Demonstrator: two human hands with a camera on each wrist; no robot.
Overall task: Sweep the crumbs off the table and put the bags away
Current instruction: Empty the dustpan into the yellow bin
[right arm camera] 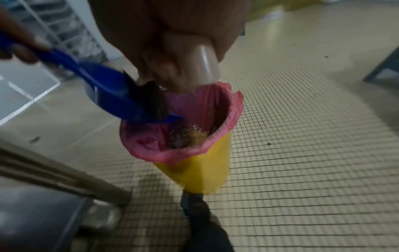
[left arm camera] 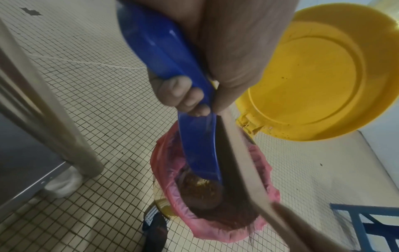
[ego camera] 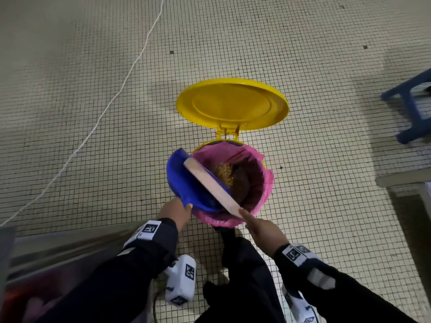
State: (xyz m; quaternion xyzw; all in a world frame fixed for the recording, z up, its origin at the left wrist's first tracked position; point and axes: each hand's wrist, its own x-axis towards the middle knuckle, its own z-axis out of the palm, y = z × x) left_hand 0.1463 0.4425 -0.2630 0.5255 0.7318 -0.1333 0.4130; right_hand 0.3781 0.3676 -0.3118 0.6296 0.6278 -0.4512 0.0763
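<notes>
Emptying the crumbs into the yellow plastic pedal bin [ego camera: 263,164] with the pink liner.

Your left hand [ego camera: 175,212] is clenched round the handle of the blue plastic dustpan [ego camera: 186,180], tipped over the bin's near rim; your right hand [ego camera: 263,231] grasps the handle of the pale wooden brush [ego camera: 211,185], whose dark bristles lie in the pan. The golden crumbs [ego camera: 225,174] sit inside the bin. They are probably light and loose, so keep hold of the stiff handles and brush gently.

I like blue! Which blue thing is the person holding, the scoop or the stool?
The blue dustpan, gripped by the left hand and tipped over the bin. The blue stool stands untouched on the floor.
</notes>
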